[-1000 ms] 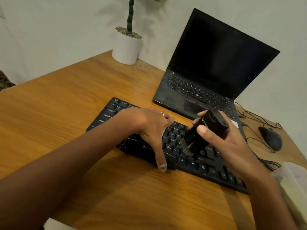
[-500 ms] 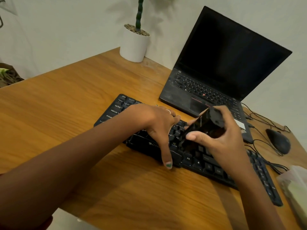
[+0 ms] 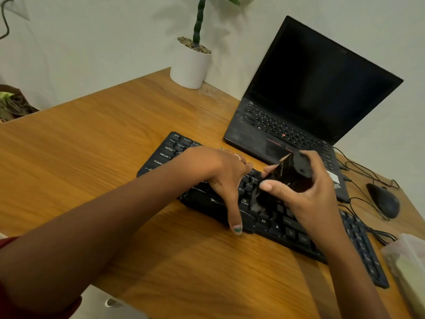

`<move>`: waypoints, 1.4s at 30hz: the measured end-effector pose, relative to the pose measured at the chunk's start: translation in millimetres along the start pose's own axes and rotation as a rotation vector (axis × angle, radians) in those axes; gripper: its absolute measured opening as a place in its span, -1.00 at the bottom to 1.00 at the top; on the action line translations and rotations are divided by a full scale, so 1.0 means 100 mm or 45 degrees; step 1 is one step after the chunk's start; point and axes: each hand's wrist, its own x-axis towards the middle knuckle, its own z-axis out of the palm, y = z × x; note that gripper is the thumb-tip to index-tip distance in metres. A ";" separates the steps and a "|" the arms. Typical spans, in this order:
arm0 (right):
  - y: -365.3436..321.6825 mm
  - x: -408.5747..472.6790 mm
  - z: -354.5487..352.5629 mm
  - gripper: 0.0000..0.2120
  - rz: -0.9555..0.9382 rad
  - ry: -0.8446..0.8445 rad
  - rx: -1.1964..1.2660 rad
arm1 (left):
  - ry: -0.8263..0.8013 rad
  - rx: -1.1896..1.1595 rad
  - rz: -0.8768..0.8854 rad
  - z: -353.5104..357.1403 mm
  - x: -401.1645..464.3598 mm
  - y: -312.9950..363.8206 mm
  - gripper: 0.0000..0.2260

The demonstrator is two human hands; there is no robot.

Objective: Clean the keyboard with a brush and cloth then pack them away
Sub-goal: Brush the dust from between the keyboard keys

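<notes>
A black keyboard (image 3: 285, 226) lies slanted on the wooden desk (image 3: 115, 157). My left hand (image 3: 220, 176) rests on its middle keys with the fingers spread and the thumb reaching down over the front edge. My right hand (image 3: 305, 192) grips a black block-shaped brush (image 3: 289, 176), tilted, with its grey bristles pressed on the keys near the M and Alt keys. No cloth is in view.
An open black laptop (image 3: 310, 107) stands behind the keyboard. A white plant pot (image 3: 189, 63) sits at the back. A black mouse (image 3: 383, 199) and tangled cables lie to the right. A translucent plastic container (image 3: 407, 268) is at the right edge.
The brush has tipped further and moved slightly left along the keys. My left hand has stayed on the keyboard. The camera has shifted, so the scene sits further right.
</notes>
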 end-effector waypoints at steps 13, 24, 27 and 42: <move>0.04 0.00 -0.08 -0.41 -0.020 -0.034 0.001 | 0.001 -0.019 -0.003 0.00 0.01 0.00 0.21; 0.01 -0.01 -0.11 -0.33 0.018 -0.234 0.170 | 0.014 -0.013 0.001 0.00 -0.01 0.01 0.21; -0.01 0.01 -0.10 -0.41 -0.035 -0.158 0.072 | 0.016 -0.004 0.003 -0.01 -0.02 0.01 0.20; -0.03 0.01 -0.09 -0.38 0.083 -0.041 -0.014 | 0.021 0.005 0.015 -0.01 0.00 0.00 0.21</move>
